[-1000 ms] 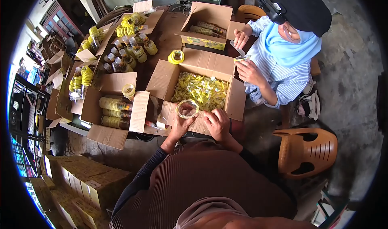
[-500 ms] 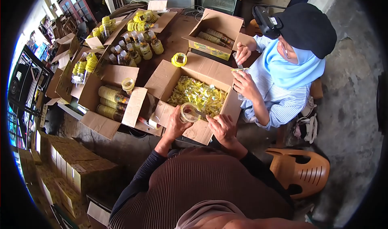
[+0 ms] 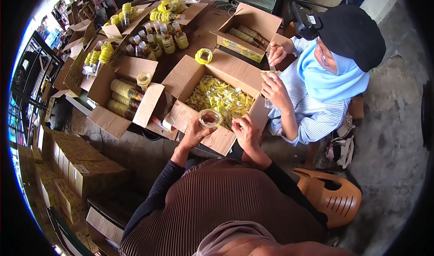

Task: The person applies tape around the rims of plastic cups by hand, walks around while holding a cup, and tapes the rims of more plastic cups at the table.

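Note:
My left hand (image 3: pixel 194 136) grips a round clear plastic cup (image 3: pixel 210 117) with a yellowish rim, its mouth facing me. My right hand (image 3: pixel 246 131) is at the near right edge of an open cardboard box (image 3: pixel 180 77), fingers bent and pinched together, apart from the cup. What they pinch, if anything, I cannot make out. Inside that box lies a heap of yellow and white scraps (image 3: pixel 219 95), just beyond both hands. A yellow ring-shaped roll (image 3: pixel 203 56) sits by the box's far left corner.
Across from me, to the right, a person (image 3: pixel 316 93) works with both hands raised. Open boxes of stacked cups (image 3: pixel 122 95) stand left and at the back (image 3: pixel 248 35). Several bottles (image 3: pixel 167 43) stand on the table. An orange plastic chair (image 3: pixel 332 199) is at my right.
My right hand has drawn back from the cup, and the thin flat tool it held against it no longer shows clearly. The cup's mouth has tipped more toward me. The view has shifted slightly.

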`<state>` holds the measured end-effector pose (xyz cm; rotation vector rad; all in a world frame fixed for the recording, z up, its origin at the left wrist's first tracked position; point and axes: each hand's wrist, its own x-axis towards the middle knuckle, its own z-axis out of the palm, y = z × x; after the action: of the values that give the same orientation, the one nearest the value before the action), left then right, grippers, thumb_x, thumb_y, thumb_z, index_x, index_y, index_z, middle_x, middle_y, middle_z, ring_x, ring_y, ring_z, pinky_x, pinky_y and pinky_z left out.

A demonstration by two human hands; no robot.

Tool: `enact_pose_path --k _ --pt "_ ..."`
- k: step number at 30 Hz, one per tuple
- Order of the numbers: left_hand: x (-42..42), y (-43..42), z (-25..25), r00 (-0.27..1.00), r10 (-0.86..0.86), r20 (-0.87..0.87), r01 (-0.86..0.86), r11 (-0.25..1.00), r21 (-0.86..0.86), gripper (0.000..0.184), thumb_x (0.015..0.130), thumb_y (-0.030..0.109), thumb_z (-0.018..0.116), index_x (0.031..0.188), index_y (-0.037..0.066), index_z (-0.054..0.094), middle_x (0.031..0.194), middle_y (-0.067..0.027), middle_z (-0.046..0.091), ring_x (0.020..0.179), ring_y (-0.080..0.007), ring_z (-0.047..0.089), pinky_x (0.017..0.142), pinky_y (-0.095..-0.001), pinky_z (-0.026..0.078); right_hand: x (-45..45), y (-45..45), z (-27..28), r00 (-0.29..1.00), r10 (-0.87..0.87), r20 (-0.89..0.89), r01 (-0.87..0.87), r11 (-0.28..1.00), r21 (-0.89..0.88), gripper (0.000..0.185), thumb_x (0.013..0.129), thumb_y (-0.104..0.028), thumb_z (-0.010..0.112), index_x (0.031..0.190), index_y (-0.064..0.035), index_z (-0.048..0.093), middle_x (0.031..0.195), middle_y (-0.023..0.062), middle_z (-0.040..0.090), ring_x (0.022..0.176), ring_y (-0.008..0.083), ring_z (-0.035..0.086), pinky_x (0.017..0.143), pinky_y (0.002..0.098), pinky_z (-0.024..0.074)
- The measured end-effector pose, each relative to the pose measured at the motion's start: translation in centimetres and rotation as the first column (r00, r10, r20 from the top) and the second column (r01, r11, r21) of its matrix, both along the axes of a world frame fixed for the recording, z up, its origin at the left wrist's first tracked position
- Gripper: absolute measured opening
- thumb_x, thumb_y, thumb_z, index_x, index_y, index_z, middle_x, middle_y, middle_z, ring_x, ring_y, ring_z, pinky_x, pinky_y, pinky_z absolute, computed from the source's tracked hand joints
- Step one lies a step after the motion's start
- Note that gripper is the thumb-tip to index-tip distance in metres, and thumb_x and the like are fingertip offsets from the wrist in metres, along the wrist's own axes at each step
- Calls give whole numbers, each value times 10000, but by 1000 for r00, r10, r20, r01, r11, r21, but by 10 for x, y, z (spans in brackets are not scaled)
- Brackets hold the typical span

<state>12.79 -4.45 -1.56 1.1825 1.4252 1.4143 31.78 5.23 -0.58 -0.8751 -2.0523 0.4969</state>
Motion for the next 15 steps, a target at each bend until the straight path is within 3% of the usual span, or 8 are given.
enact_pose_path --k 1,5,15 --pt "2 -1 2 998 -6 68 4 1000 20 468 796 121 764 1206 20 563 1064 -45 639 995 -136 599 895 -308 484 0 -4 1 998 -3 -55 4 1000 20 145 730 -46 741 801 -97 625 697 44 503 620 237 564 572 363 465" --pt "7 -2 -1 972 -9 234 1 999 35 458 825 85 744 1228 19 537 1129 -45 606 1066 -139 567 940 -302 456 5 -23 14 996 85 -5 -83 986 141 154 723 -43 738 801 -98 617 720 45 498 642 235 562 582 378 460" --pt "19 0 -10 896 105 431 -136 990 41 444 824 108 737 1204 46 517 1131 -35 576 1074 -136 547 973 -312 423 -21 -23 15 995 46 89 -69 959 273 183 703 -50 729 841 -78 612 762 65 501 710 261 570 631 387 478"
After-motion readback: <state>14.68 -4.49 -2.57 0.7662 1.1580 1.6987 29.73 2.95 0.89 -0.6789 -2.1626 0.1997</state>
